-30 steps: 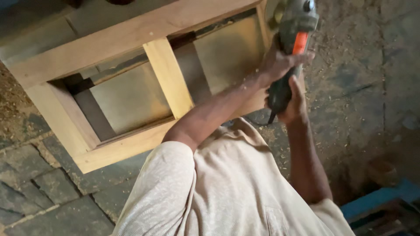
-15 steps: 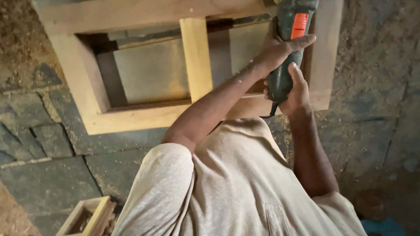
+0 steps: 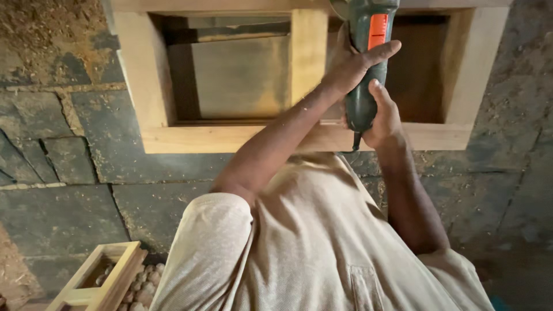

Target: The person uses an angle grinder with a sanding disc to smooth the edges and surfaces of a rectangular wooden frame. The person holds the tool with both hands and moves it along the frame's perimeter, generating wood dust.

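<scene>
Both hands hold a green power tool (image 3: 364, 63) tight above the wooden frame (image 3: 230, 137) on the stone floor (image 3: 69, 190). The left hand (image 3: 351, 66) wraps its upper body. The right hand (image 3: 383, 118) grips its lower end.

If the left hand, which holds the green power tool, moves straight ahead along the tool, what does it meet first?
Probably the wooden frame: the left hand and power tool point toward its upper rail, though depth is unclear.

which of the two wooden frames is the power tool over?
The large pale wooden frame at the top, with a centre upright; both hands hold the green power tool over it. The smaller wooden frame lies apart at bottom left.
</scene>
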